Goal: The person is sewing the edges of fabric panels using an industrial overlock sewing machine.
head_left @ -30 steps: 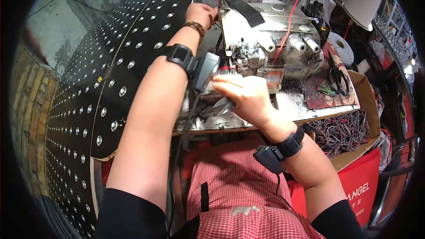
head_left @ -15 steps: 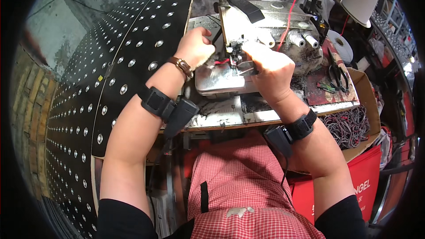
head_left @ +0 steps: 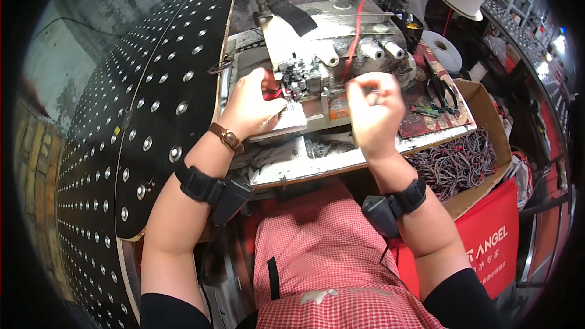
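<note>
A worn grey overlock sewing machine (head_left: 329, 30) stands on the bench in front of me. A red thread (head_left: 359, 12) runs down from above to its front. My left hand (head_left: 253, 106) rests on the machine's pale bed plate (head_left: 292, 123), and its fingertips pinch a red thread end (head_left: 272, 89) beside the presser foot (head_left: 298, 79). My right hand (head_left: 375, 109) is raised to the right of the foot. Its fingers are curled together at the lower part of the red thread. Both wrists carry black strapped bands.
Black fabric with silver studs (head_left: 140, 116) drapes over the bench's left side. Scissors (head_left: 440, 88) lie to the right of the machine, near a white tape roll (head_left: 443, 45). A cardboard box of tangled dark cords (head_left: 463, 158) and a red bag (head_left: 493, 250) sit lower right.
My left hand came back from the machine's far left corner to the presser foot. My right hand rose from the bench's front edge to the needle area, then drew slightly right.
</note>
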Demonstrator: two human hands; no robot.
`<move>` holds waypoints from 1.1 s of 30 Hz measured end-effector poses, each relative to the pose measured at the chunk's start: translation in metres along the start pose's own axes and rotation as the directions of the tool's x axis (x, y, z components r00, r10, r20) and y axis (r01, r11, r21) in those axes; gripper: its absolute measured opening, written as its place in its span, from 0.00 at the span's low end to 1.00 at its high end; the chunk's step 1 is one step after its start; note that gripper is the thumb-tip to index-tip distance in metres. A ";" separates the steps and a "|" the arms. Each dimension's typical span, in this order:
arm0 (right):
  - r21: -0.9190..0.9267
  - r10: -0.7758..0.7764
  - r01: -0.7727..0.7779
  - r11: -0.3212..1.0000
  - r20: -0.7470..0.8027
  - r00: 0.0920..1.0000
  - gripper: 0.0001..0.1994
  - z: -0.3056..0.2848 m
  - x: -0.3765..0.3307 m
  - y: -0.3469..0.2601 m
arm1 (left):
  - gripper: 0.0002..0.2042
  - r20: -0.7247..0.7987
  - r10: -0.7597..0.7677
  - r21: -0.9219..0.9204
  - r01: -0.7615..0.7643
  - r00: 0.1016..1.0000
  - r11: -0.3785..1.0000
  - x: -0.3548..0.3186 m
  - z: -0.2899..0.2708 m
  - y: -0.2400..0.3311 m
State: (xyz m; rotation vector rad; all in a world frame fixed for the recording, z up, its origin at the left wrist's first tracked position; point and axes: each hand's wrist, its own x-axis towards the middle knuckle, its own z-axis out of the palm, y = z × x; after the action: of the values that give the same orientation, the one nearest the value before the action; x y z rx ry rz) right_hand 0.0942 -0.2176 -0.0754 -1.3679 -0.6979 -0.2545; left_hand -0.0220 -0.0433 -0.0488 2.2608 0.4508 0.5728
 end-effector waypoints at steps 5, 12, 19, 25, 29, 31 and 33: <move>0.054 0.142 -0.132 0.990 -0.312 0.939 0.10 -0.004 0.042 0.036 | 0.07 -0.085 0.121 0.334 -0.086 0.989 0.939 0.006 0.009 -0.013; 0.302 0.073 -0.020 0.953 -0.166 0.983 0.11 -0.004 0.001 0.054 | 0.02 -0.206 0.125 0.294 -0.061 0.970 0.954 0.015 0.007 -0.024; -0.508 -0.026 -0.149 0.849 -0.321 0.947 0.15 -0.092 0.106 0.082 | 0.04 -0.265 0.161 0.370 -0.054 0.951 0.927 0.001 -0.004 -0.012; -0.699 -0.031 -0.010 0.715 -0.045 0.999 0.15 -0.125 0.129 0.154 | 0.05 -0.281 0.253 0.391 -0.130 0.926 0.911 -0.002 -0.001 -0.016; -0.480 0.139 -0.134 0.867 -0.024 0.990 0.16 -0.123 0.072 0.135 | 0.08 -0.281 0.261 0.384 -0.141 0.923 0.913 -0.015 -0.009 -0.021; -0.598 0.141 -0.243 0.764 -0.212 0.967 0.19 -0.116 0.052 0.098 | 0.09 -0.265 0.282 0.412 -0.156 0.922 0.898 -0.022 -0.006 -0.014; -0.494 0.256 -0.263 0.829 -0.084 0.963 0.23 -0.091 0.026 0.075 | 0.10 -0.253 0.310 0.444 -0.174 0.916 0.879 -0.025 -0.004 -0.018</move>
State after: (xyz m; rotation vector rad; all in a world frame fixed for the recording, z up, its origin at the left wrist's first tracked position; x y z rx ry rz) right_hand 0.1832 -0.2825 -0.1241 -1.9418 -0.4335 -0.2363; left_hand -0.0478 -0.0411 -0.0656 2.6651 0.4798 1.0722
